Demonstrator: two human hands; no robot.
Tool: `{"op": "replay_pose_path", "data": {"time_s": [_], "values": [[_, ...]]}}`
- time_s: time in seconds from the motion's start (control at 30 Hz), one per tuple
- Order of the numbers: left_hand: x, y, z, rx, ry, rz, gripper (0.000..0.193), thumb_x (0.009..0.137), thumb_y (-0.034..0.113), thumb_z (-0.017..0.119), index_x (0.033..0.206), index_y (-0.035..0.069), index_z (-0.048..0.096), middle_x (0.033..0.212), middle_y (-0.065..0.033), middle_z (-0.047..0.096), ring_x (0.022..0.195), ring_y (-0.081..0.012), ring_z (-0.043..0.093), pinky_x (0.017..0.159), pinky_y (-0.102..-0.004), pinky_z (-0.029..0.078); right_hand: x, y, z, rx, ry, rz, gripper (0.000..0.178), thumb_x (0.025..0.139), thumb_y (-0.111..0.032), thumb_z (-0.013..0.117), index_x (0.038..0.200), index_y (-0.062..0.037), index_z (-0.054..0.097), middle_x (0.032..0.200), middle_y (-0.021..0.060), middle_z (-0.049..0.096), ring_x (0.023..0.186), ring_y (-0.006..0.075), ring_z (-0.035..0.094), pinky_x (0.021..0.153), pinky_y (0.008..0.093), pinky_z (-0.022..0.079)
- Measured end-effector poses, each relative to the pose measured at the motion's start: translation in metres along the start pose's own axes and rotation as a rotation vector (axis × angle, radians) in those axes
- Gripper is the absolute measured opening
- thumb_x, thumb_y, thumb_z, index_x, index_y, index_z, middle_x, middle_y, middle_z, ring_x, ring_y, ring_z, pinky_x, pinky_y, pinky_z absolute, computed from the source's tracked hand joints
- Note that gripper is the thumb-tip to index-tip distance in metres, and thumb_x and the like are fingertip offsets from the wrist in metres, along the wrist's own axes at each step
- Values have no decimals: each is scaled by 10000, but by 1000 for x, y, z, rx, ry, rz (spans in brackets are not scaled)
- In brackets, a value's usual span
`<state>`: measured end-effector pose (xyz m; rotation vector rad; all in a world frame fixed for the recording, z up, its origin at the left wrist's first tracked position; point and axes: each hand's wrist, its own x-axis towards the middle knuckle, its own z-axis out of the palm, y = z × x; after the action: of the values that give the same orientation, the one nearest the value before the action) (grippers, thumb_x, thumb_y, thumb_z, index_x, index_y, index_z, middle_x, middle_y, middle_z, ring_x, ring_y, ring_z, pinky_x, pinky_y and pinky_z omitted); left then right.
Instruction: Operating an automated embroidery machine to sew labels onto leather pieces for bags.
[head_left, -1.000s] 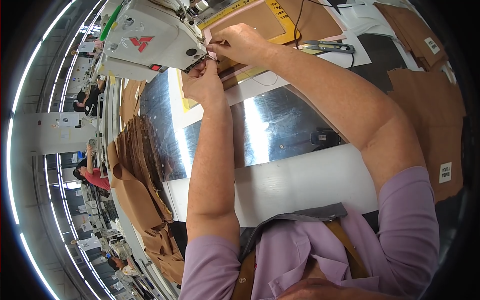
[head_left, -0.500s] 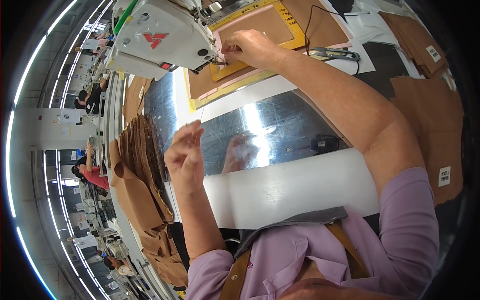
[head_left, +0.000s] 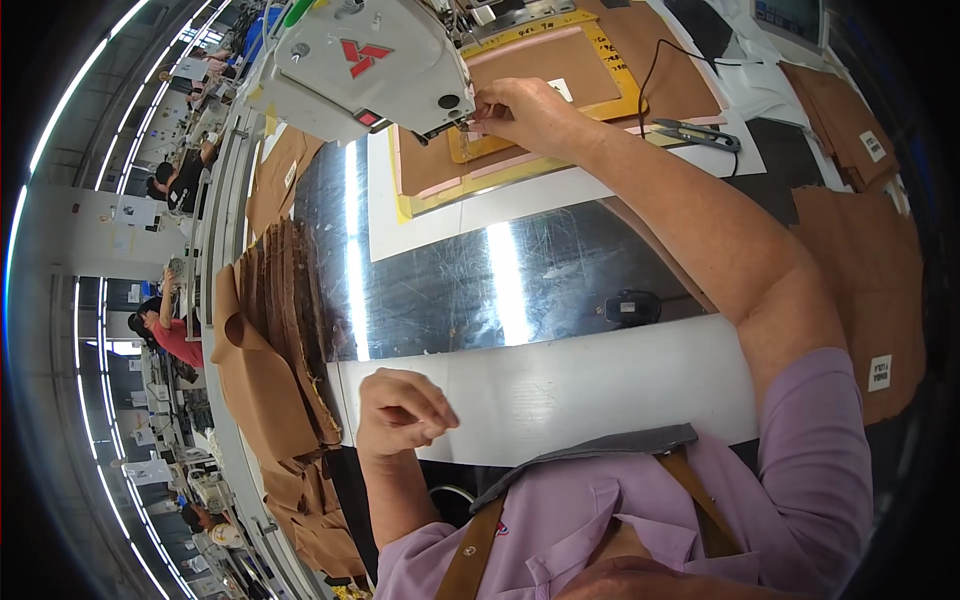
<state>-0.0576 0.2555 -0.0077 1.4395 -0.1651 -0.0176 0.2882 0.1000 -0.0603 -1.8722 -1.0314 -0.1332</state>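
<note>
My left hand point(head_left: 405, 412) is raised over the white front strip, fingers curled into a pinch. A thin thread, only faintly visible, seems to run from the sewing machine towards it. My right hand point(head_left: 535, 118) is at the needle area of the white sewing machine point(head_left: 365, 75), thumb and fingers pinched together; what they grip is too small to make out. Below it lies a yellow template frame point(head_left: 630, 95) with pink edging, around a brown panel point(head_left: 550, 65). A white sheet point(head_left: 395, 235) sits beneath the panel.
Thread snips point(head_left: 700, 134) lie right of the frame beside a black cable. Stacked brown pieces point(head_left: 270, 350) stand at the left, with more brown panels point(head_left: 860, 290) at the right. A small black device point(head_left: 632, 308) rests on the shiny metal table point(head_left: 430, 290). Other people work far left.
My left hand has come down and towards me, away from the machine, its fingers now curled tighter. My right hand stays at the needle area. The whole view has shifted slightly.
</note>
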Motion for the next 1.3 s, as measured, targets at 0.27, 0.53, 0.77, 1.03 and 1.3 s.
{"op": "replay_pose_path", "data": {"time_s": [0.27,0.53,0.77,1.03,1.3], "values": [[58,-7,24,397,-308,-31,56,785,29,760,829,45,729,819,-49,721,632,-116,603,533,-255,437,-4,0,2,142,90,100,238,850,-181,758,989,8,716,856,142,717,753,214,679,713,330,530],[103,-51,62,25,-728,20,80,759,69,782,828,45,748,718,-28,667,556,-104,557,490,-281,407,3,-5,11,1,80,114,244,853,-162,758,1007,21,713,798,114,697,706,158,628,685,299,500],[98,-81,82,120,-952,-93,98,755,109,764,826,41,757,607,-40,617,520,-119,557,493,-304,415,2,1,10,16,94,82,239,865,-145,742,1047,9,720,813,120,707,705,170,640,688,312,501],[95,-72,77,52,-922,-170,68,765,43,753,831,33,739,713,-29,659,563,-102,563,498,-269,411,3,-8,12,-36,54,42,224,845,-194,753,960,-2,736,898,163,723,804,287,708,734,361,551],[101,-73,78,102,-947,-214,79,785,3,737,858,32,728,787,-28,688,623,-104,586,533,-265,429,-2,-6,0,-134,90,11,159,831,-171,755,940,-56,763,881,128,733,855,274,700,792,350,547]]}}
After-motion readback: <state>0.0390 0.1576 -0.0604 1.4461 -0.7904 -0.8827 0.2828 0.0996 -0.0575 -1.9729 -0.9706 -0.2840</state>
